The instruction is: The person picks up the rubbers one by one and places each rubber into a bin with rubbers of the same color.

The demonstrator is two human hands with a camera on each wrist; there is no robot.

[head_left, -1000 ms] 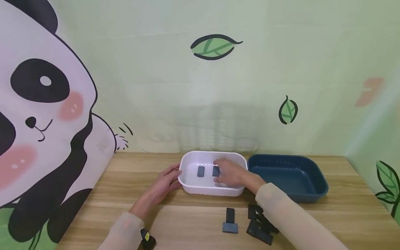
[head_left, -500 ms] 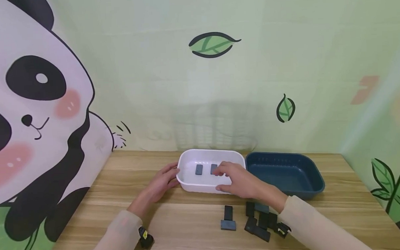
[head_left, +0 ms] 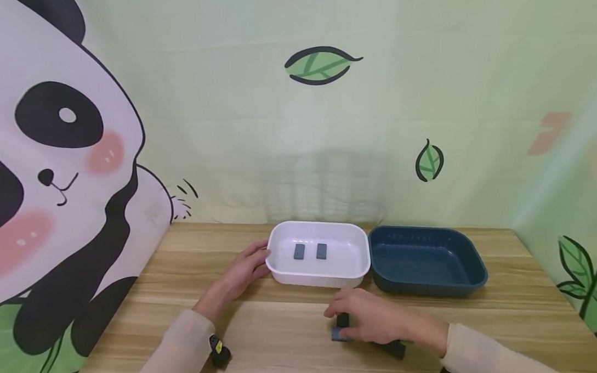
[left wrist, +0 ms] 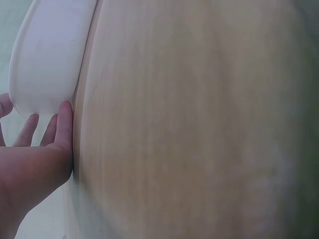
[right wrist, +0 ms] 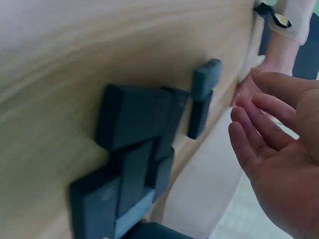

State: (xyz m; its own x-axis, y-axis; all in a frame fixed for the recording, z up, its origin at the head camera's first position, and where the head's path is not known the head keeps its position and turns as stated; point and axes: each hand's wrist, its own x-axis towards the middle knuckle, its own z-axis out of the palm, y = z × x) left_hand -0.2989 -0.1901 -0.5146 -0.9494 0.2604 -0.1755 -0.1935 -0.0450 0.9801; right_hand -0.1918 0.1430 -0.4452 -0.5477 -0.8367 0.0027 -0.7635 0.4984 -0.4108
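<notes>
My left hand (head_left: pixel 243 273) rests its extended fingers against the left end of the white plastic box (head_left: pixel 316 279). In the left wrist view its fingertips (left wrist: pixel 64 112) lie along the box wall. Two blue-grey rectangular blocks (head_left: pixel 299 252) lie apart on the box floor. My right hand (head_left: pixel 367 316) is over the tabletop in front of the box, fingers relaxed and parted. Its thumb overlaps a blue-grey block (head_left: pixel 336 334) in the head view, beside a black block (head_left: pixel 342 319). The right wrist view shows several dark blocks (right wrist: pixel 134 117) clustered near this hand, its palm holding nothing.
A dark blue basin (head_left: pixel 425 287) stands right of the white box, close against it. The wooden table (head_left: pixel 264 341) meets a green printed backdrop (head_left: pixel 227 128) behind. Wrist straps with black devices (head_left: pixel 219 354) are on the forearms.
My right hand has left the white box and moved toward me, over the blocks on the table. Two blocks stay behind in the box. The left hand keeps its place.
</notes>
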